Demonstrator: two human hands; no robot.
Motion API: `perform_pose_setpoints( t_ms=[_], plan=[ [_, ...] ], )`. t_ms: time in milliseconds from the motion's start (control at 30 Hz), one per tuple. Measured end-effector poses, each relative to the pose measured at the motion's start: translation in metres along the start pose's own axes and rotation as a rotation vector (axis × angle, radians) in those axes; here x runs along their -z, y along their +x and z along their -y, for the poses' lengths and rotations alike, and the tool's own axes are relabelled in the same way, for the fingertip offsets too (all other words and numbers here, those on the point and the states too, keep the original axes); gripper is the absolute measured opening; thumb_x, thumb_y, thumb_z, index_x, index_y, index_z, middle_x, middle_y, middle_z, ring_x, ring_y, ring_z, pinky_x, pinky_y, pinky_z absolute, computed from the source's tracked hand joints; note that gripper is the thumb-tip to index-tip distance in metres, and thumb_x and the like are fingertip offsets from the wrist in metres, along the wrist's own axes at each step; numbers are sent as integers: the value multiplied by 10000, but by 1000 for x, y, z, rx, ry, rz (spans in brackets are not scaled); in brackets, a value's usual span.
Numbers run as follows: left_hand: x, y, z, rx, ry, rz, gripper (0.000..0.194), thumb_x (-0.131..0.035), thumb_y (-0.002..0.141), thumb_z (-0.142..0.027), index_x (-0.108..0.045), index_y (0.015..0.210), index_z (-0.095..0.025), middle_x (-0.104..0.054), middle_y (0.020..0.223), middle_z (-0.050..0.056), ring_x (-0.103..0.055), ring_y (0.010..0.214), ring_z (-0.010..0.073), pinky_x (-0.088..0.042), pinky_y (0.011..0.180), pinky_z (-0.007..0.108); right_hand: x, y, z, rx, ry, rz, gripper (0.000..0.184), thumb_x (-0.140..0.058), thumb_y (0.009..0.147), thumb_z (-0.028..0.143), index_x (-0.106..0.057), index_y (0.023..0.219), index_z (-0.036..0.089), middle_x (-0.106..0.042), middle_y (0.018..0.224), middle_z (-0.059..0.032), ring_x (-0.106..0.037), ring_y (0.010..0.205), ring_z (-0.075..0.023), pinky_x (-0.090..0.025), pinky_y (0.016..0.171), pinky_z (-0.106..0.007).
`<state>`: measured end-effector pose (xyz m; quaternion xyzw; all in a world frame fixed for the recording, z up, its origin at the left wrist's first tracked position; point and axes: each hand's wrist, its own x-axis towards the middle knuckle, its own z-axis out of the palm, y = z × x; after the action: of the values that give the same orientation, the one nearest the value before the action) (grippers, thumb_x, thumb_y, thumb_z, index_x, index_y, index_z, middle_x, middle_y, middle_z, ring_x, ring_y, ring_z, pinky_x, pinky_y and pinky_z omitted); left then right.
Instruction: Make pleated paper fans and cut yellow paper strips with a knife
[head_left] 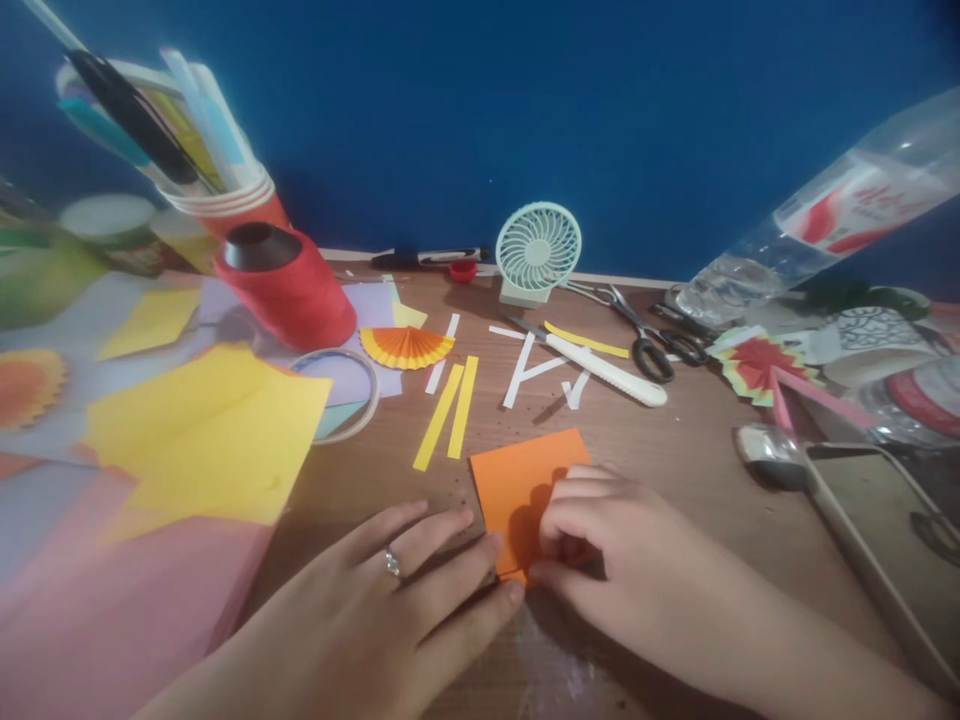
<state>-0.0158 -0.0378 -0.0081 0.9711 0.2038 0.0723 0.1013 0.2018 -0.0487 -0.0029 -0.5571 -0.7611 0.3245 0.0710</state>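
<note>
A square sheet of orange paper (514,480) lies on the desk in front of me, with a narrow fold along its near edge. My left hand (420,590) lies flat with fingers spread, its fingertips touching the paper's lower left side. It wears a ring with a clear stone. My right hand (600,550) rests over the paper's right side, fingers curled and thumb at the folded edge. Its inner fingertips are partly hidden. Beyond the paper are two yellow paper strips (451,415) and a yellow and orange folded paper fan (407,347).
At left stand a red thread cone (289,290), a pen cup (225,205), a tape roll (371,405) and yellow paper (217,430). A white utility knife (607,370), scissors (649,345) and a small fan (538,250) lie beyond. A phone (885,540) and bottle (832,215) are right.
</note>
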Motion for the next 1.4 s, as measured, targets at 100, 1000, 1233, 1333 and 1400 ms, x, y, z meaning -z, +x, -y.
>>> perform_pose_setpoints(
  t_ms=[100, 1000, 1233, 1333, 1400],
  plan=[
    [-3, -1, 2, 8, -9, -20, 470, -441, 759, -178, -503, 1212, -289, -617, 1147, -42, -504, 1075, 200, -397, 902, 320, -1, 0, 0, -2, 14, -15, 189, -621, 712, 153, -498, 571, 179, -531, 636, 35, -469, 656, -117, -316, 586, -238],
    [-11, -2, -2, 19, 37, -101, 453, -373, 794, -144, -525, 1198, -281, -621, 1137, -36, -490, 1080, 196, -365, 939, 320, 2, 2, -4, -65, 16, -26, 183, -668, 674, 191, -524, 563, 196, -545, 602, 52, -484, 609, -104, -318, 533, -220],
    [-15, -9, -4, -14, 171, -220, 329, -389, 832, -163, -619, 1051, -245, -638, 1032, -4, -494, 1048, 201, -287, 1012, 357, 16, -6, -14, -171, 35, 116, 125, -644, 696, 227, -588, 585, 242, -602, 662, 52, -518, 623, -123, -319, 516, -233],
    [-15, -12, -6, -12, 226, -267, 256, -443, 834, -166, -656, 947, -252, -640, 962, -18, -499, 1030, 188, -225, 1056, 347, 13, -4, -9, -182, 14, 114, 157, -635, 690, 209, -565, 550, 225, -597, 662, 46, -512, 633, -125, -324, 530, -232],
    [-16, -12, -7, -14, 255, -253, 247, -466, 840, -192, -648, 983, -278, -635, 958, -32, -504, 1008, 178, -204, 1066, 343, 11, -4, -5, -208, -14, 119, 185, -636, 670, 189, -532, 517, 206, -581, 636, 45, -492, 600, -116, -310, 512, -227]
  ],
)
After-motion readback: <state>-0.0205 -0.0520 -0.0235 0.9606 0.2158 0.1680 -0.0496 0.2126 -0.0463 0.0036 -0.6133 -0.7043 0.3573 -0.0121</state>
